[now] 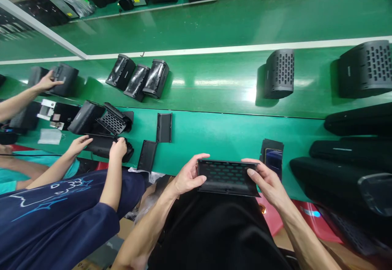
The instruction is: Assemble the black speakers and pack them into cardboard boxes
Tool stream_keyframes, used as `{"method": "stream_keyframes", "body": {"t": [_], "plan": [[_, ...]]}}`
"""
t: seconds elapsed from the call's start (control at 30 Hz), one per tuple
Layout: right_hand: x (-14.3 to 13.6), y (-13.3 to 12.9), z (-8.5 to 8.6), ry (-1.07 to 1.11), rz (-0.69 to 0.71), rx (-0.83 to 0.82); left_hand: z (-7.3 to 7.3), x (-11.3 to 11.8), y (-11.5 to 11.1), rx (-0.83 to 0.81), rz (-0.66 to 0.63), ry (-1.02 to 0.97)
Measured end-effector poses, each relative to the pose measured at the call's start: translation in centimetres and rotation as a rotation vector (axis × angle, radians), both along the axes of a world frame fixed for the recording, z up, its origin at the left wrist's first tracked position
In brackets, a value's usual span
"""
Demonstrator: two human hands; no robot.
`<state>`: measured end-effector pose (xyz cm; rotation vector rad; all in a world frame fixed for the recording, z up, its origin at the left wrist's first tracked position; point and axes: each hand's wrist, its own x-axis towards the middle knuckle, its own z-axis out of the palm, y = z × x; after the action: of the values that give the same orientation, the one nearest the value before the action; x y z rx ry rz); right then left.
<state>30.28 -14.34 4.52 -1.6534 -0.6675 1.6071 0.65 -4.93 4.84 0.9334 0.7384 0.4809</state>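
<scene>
A black perforated plastic cover is held level between my two hands, just above the near edge of the green bench. My left hand pinches its left end, thumb on the near face. On the other end, my right hand grips with thumb and fingers. Green bench shows through the slots of the cover. Close behind my right hand lies a phone with a dark screen, on a dark flat piece. Left of my hands are two black curved panels on the mat.
Black speaker-like housings stand on the green surface beyond. Three glossy-fronted units sit at the back left. Large black cases crowd the right side. At left, a co-worker's hands hold a black part; another person's hand touches a housing.
</scene>
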Motion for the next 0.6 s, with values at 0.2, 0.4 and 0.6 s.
{"method": "stream_keyframes", "body": {"t": [0.2,0.4,0.6], "plan": [[-0.4,0.7,0.3,0.202,-0.092,-0.044,-0.1,0.3,0.3,-0.079,0.027,-0.013],[-1.1,1.4,-0.3,0.332,-0.201,-0.118,-0.6,1.0,0.5,-0.419,0.084,-0.069],[-1.5,1.8,-0.7,0.229,-0.297,-0.181,-1.0,1.1,0.5,-0.466,0.098,-0.065]]}}
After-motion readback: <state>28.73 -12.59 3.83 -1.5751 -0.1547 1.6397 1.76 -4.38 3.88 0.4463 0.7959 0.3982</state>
